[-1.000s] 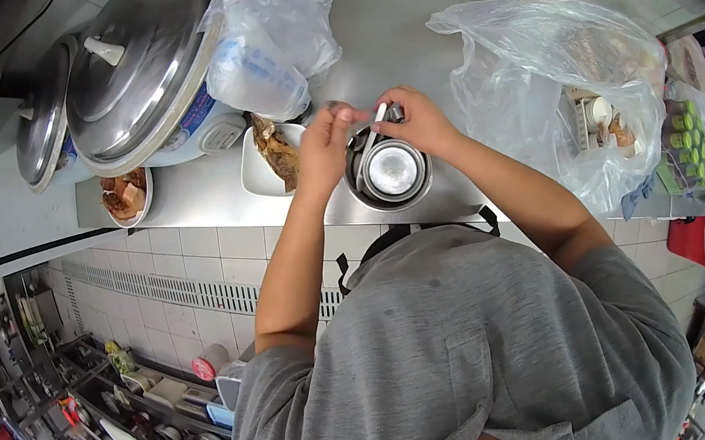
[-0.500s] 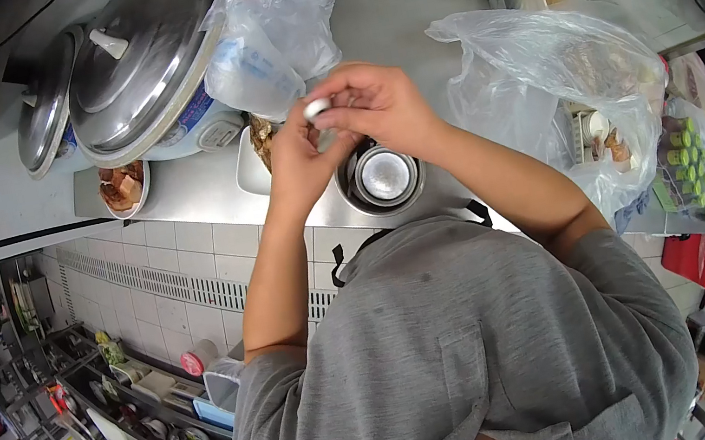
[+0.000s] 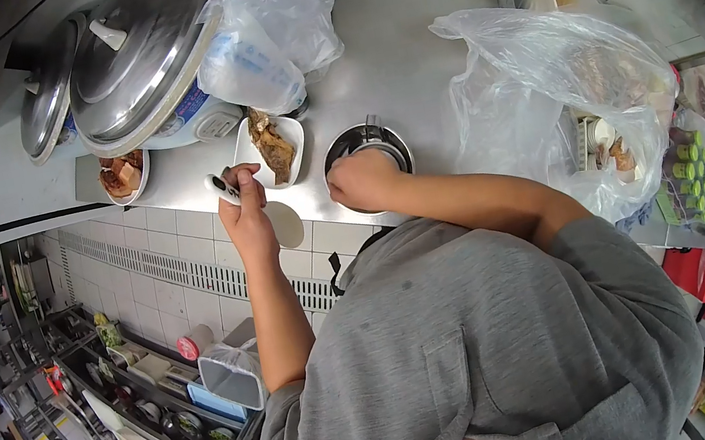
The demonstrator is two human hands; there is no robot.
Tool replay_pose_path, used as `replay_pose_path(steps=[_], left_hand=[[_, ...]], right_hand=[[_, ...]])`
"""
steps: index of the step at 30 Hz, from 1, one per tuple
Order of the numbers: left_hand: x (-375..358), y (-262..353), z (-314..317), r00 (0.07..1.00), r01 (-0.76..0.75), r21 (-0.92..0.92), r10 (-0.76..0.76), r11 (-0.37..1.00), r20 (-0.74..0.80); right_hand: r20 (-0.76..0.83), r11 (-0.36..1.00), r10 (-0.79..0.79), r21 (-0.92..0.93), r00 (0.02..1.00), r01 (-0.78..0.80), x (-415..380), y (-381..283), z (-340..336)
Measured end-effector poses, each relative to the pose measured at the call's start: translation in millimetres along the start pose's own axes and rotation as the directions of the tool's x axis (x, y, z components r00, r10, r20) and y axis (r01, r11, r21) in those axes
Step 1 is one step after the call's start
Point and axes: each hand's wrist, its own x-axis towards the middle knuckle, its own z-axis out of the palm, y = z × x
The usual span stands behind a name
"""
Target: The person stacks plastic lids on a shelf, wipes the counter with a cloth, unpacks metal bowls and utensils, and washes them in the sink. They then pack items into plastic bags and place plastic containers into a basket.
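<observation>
My left hand (image 3: 246, 215) is closed around a small white device (image 3: 222, 189) with dark buttons or a display, held up at the counter's front edge. Just right of it, a white dish (image 3: 294, 147) carries a browned piece of cooked fish or meat (image 3: 273, 147). My right hand (image 3: 365, 182) is curled over a round metal pot (image 3: 394, 131), its fingers bent down inside the rim. Whatever those fingers hold, if anything, is hidden beneath the hand. A smaller metal cup (image 3: 402, 155) partly shows inside the pot.
Large lidded pots (image 3: 145, 59) stand at the back left beside a clear plastic bag (image 3: 268, 32). A bowl of meat chunks (image 3: 125, 177) sits on the left. To the right lies a big transparent bag (image 3: 553, 71). Steel counter (image 3: 400, 32) stretches behind the pot.
My hands have parted from where they met around a small white thing. The left moved left and down with the white device; the right dropped to the metal pot. The dish is now uncovered.
</observation>
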Motion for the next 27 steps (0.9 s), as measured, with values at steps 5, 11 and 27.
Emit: replay_pose_path(steps=[5,11,27], left_hand=[[-9.4,2.2,11.2,0.991,0.108,-0.182,-0.092,0.977,0.093],[-6.7,13.5,16.0,0.981,0.098,-0.160,-0.069,0.982,0.180],[26.4,41.0,62.4,0.741,-0.563,0.468,0.166,0.681,0.650]], right_hand=[[-0.072,0.993,-0.086,-0.086,0.994,0.080,-7.8,12.7,22.6],[-0.084,0.985,-0.132,-0.121,0.988,0.121,-0.7,17.3,30.3],[-0.387,0.765,0.481,0.624,0.787,-0.161,-55.2,50.6,-62.5]])
